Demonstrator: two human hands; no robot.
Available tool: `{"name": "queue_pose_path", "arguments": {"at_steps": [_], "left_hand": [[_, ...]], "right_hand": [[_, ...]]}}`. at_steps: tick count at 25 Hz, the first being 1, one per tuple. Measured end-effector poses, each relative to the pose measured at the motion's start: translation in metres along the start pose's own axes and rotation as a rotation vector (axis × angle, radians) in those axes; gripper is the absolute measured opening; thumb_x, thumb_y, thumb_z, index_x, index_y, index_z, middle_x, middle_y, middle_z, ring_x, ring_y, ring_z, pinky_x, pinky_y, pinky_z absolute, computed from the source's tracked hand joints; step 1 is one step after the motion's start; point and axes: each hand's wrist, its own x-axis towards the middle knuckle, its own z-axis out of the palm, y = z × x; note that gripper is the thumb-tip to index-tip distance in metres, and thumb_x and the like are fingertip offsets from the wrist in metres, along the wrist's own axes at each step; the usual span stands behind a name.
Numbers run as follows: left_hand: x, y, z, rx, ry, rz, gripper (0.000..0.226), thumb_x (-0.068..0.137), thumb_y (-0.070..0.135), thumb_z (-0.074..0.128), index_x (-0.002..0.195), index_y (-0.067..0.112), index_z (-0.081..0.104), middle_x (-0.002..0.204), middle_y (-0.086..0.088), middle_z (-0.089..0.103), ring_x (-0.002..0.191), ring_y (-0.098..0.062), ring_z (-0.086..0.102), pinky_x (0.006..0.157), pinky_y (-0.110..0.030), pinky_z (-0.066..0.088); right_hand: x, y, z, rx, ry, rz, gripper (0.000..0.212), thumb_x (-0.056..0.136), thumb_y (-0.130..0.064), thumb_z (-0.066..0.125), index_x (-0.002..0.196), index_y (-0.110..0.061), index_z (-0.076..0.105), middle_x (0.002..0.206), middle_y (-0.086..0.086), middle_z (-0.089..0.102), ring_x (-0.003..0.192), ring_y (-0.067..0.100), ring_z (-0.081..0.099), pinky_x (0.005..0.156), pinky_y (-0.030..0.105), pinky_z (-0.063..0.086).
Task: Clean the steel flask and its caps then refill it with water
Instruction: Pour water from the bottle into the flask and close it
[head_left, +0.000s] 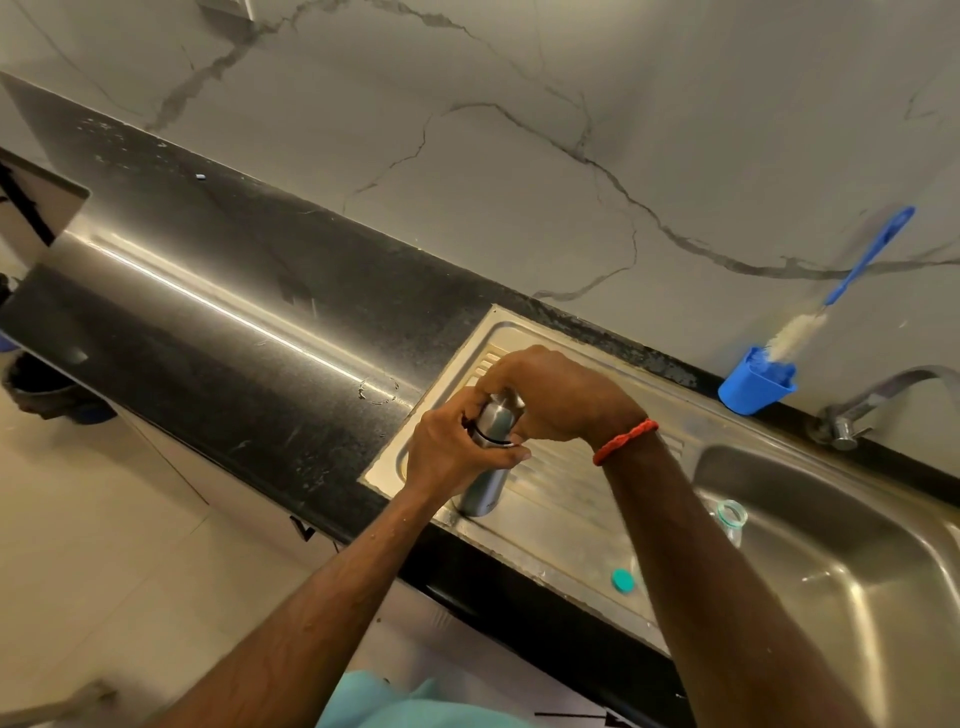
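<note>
We see the left hand (457, 452) curled round the upper body of the steel flask (485, 483), gripping it, while the right hand (550, 395) closes over the flask's top cap (506, 402) with fingers bent round it. A red thread band (626, 440) sits on the right wrist. The flask stands with its base on the steel drainboard (561, 499), near the front left corner. A small mark low on its body is too faint for us to read. A thin black ring (491, 440) circles it just below the cap.

On the drainboard, near the right forearm, lies a small teal cap (622, 580). In the sink basin (831, 545) we make out the mouth of a clear plastic bottle (732, 515); we cannot tell its contents. At the back, a blue cup (756, 387) holds a bottle brush (872, 254) with white bristles and a blue handle, beside the tap (878, 397). A black countertop (260, 322) runs off to the left.
</note>
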Motion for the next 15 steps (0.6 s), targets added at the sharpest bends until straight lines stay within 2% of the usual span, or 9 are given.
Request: {"name": "queue_pose_path", "arguments": {"at_steps": [3,6,8,10,15], "left_hand": [[-0.002,0.001,0.002,0.025,0.053,0.0,0.085,0.057,0.047,0.095,0.13,0.02,0.061,0.107,0.009,0.072,0.089,-0.002,0.066,0.078,-0.005,0.05],[-0.003,0.002,0.005,0.064,0.088,-0.03,0.079,0.058,0.043,0.095,0.125,0.015,0.064,0.106,-0.003,0.075,0.085,-0.003,0.062,0.076,-0.002,0.042],[-0.003,0.001,0.006,0.083,0.102,-0.043,0.072,0.06,0.04,0.095,0.12,0.014,0.066,0.103,-0.004,0.076,0.084,-0.003,0.061,0.074,0.0,0.039],[-0.005,0.001,0.006,0.094,0.113,-0.052,0.064,0.062,0.038,0.094,0.115,0.015,0.067,0.098,-0.003,0.076,0.079,-0.003,0.061,0.071,0.0,0.041],[-0.007,0.011,0.007,0.106,0.172,-0.086,0.042,0.071,0.033,0.088,0.102,0.012,0.068,0.081,-0.001,0.072,0.066,-0.012,0.06,0.06,-0.011,0.043]], "right_hand": [[-0.001,0.0,0.008,-0.028,0.117,0.021,0.048,0.077,-0.029,0.082,0.123,-0.025,0.069,0.111,-0.003,0.073,0.092,0.012,0.063,0.084,0.026,0.051],[-0.002,0.001,0.018,-0.076,0.2,-0.009,0.046,0.081,-0.042,0.076,0.124,-0.027,0.068,0.109,-0.004,0.074,0.095,0.014,0.066,0.09,0.029,0.052],[-0.003,0.001,0.024,-0.095,0.223,-0.019,0.043,0.084,-0.045,0.072,0.122,-0.026,0.069,0.104,-0.003,0.075,0.091,0.015,0.067,0.091,0.031,0.054],[-0.005,0.0,0.027,-0.115,0.258,-0.025,0.041,0.086,-0.047,0.068,0.12,-0.024,0.069,0.099,-0.002,0.075,0.086,0.016,0.067,0.09,0.034,0.055],[-0.005,-0.011,0.034,-0.19,0.355,0.045,0.034,0.09,-0.05,0.061,0.107,-0.022,0.07,0.092,-0.001,0.074,0.079,0.016,0.067,0.086,0.033,0.057]]}}
